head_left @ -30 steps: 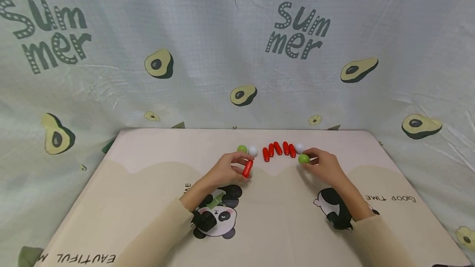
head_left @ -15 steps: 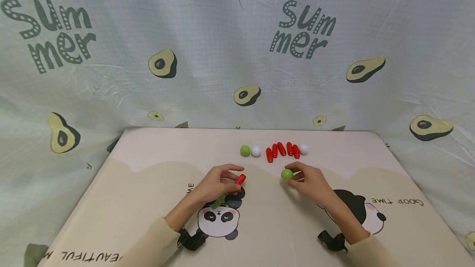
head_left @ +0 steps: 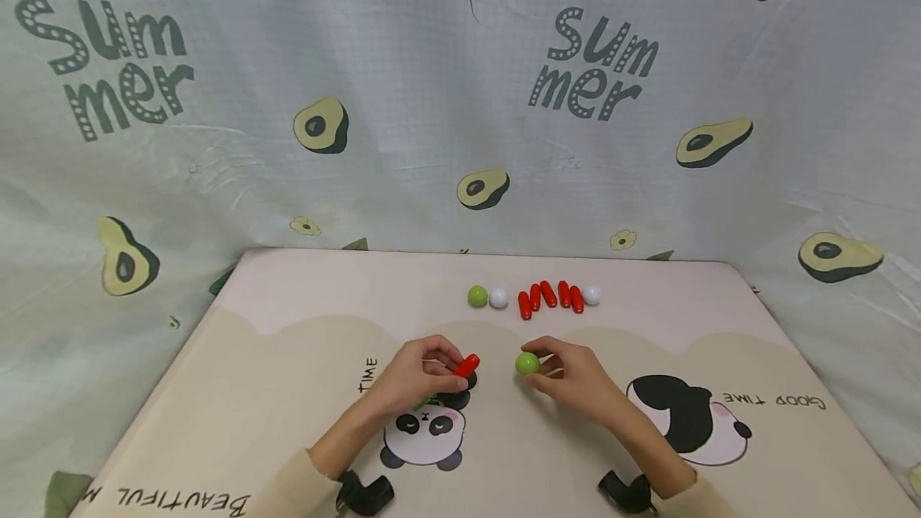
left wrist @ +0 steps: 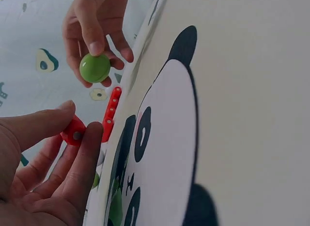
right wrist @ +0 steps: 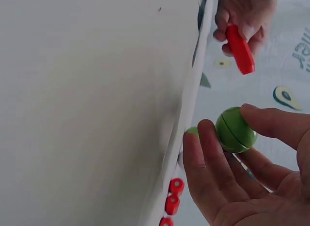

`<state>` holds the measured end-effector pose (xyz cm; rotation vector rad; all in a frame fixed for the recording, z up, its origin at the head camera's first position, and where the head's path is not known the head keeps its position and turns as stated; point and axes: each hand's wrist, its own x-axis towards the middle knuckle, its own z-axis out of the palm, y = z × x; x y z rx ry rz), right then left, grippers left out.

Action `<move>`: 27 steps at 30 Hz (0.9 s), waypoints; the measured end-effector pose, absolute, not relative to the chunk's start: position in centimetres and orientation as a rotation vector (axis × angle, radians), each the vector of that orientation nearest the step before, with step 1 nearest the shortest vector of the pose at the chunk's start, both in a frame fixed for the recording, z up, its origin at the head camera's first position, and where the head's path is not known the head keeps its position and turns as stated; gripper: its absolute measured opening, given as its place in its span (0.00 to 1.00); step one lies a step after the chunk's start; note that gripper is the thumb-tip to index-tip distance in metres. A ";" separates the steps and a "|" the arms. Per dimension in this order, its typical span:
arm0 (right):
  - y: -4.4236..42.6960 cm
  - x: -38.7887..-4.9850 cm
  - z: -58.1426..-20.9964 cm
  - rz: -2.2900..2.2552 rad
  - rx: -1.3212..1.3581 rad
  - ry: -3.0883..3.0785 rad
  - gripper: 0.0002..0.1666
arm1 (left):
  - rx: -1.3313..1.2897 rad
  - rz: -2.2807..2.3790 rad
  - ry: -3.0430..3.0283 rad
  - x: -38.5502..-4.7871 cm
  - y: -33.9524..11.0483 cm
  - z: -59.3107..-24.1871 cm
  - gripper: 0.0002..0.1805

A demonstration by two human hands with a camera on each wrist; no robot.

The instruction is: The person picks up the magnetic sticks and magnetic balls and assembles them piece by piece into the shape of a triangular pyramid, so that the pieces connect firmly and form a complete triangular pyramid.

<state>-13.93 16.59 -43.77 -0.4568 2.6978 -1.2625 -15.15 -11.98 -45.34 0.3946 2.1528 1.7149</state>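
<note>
One detail shows only in the left wrist view: a grey disc [left wrist: 77,136] set in the end of the red rod [head_left: 468,365] that the person's left hand [head_left: 417,374] holds. The right wrist view alone shows a seam [right wrist: 234,134] running across the green ball [head_left: 528,364] in the right hand [head_left: 572,378]. The head view gives the complete row near the far edge of the table [head_left: 324,286]; each wrist view catches it only in part.

Count, as I see it from here: red rods, six (one held, five in the row); green balls, two (one held, one in the row); white balls, two (both in the row).

Row order, left edge towards right edge: second green ball [head_left: 477,296], first white ball [head_left: 499,298], five red rods [head_left: 548,294], second white ball [head_left: 591,295].

Finger state, left: thumb and forefinger pinch the rod, other fingers loosely bent. Finger state, right: thumb and fingertips pinch the ball. Both held pieces are off the table surface, near each other but apart, closer to the near edge than the row.
</note>
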 end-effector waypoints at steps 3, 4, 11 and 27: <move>16.3 -13.8 -43.8 -1.271 -0.486 2.673 0.23 | 0.388 1.714 2.154 -14.8 -11.9 -45.5 0.16; 16.2 -13.7 -43.8 -1.271 -0.484 2.673 0.22 | 0.395 1.709 2.158 -14.7 -11.9 -45.5 0.16; 15.5 -13.4 -43.5 -1.285 -0.484 2.685 0.22 | 0.418 1.701 2.181 -13.9 -12.1 -45.3 0.16; 14.4 -13.1 -44.1 -1.391 -0.481 2.473 0.24 | 0.449 1.696 2.070 -13.5 -12.3 -45.9 0.14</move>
